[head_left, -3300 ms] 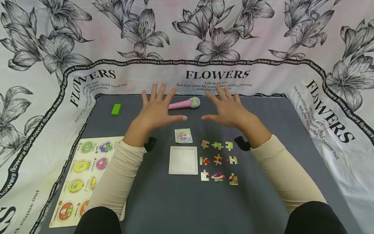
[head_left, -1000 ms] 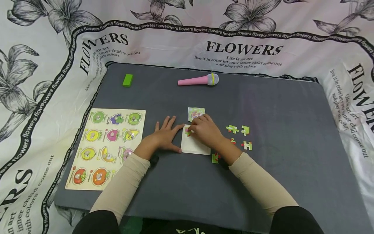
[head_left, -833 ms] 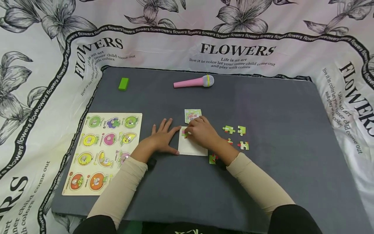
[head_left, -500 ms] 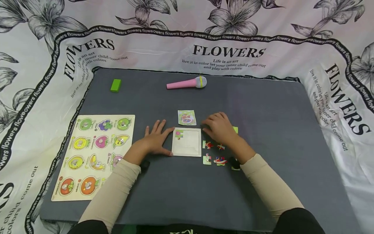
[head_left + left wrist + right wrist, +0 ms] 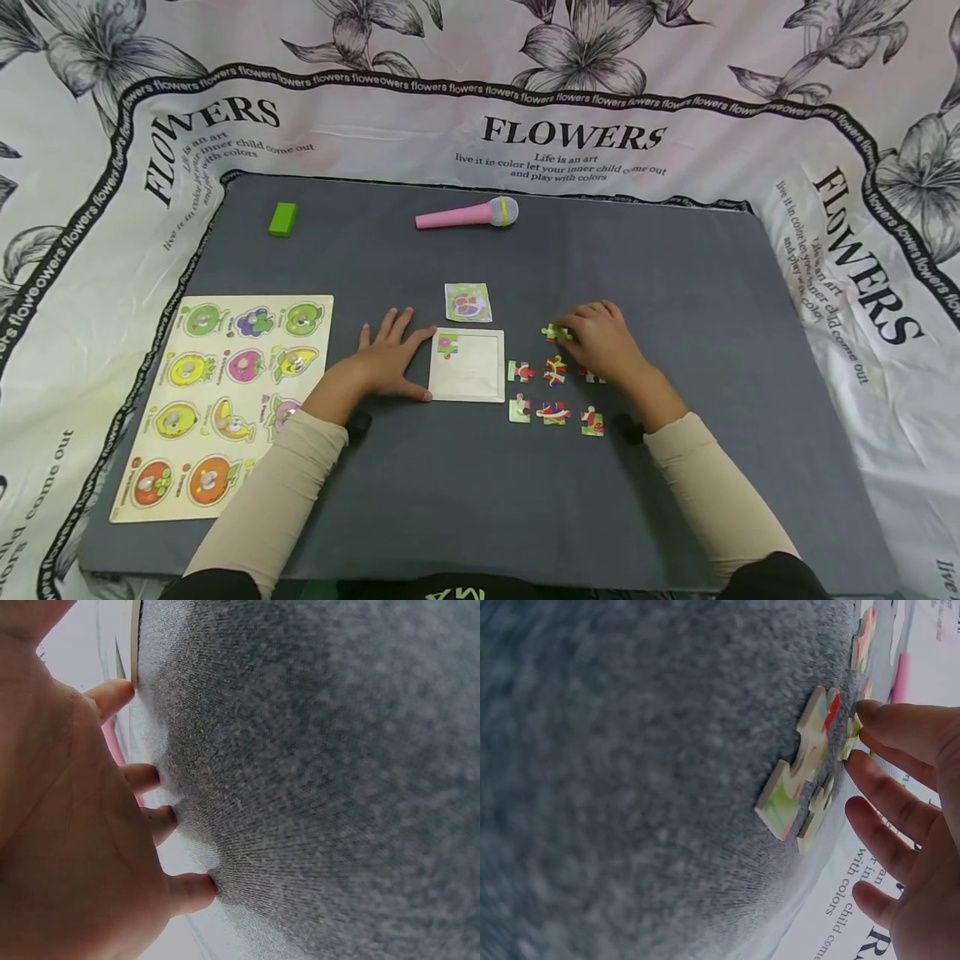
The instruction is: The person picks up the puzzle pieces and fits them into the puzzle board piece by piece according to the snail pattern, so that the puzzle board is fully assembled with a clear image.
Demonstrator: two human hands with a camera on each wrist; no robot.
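Observation:
My left hand (image 5: 384,358) rests at the left edge of a white square puzzle tray (image 5: 472,379), fingers spread on the cloth; its fingertips touch the cloth in the left wrist view. One puzzle piece (image 5: 447,346) with a pink spot lies in the tray's upper left corner. To the right of the tray, my right hand (image 5: 606,343) pinches a green jigsaw piece (image 5: 556,332) between thumb and index finger, close over the cloth. In the right wrist view that piece (image 5: 851,736) shows at the fingertips. Loose pieces (image 5: 553,412) lie in rows beside the tray; the hand partly covers some.
A small picture card (image 5: 468,302) lies just behind the tray. A fruit-picture board (image 5: 255,400) stretches under the left forearm. Toward the back are a pink toy microphone (image 5: 465,215) and a green block (image 5: 282,219). Flower-printed white cloth (image 5: 570,167) borders the grey table.
Both hands, first raised and spread, came down; the left settled at the tray. The right set a piece in the tray's corner, let go, moved right and took a green piece.

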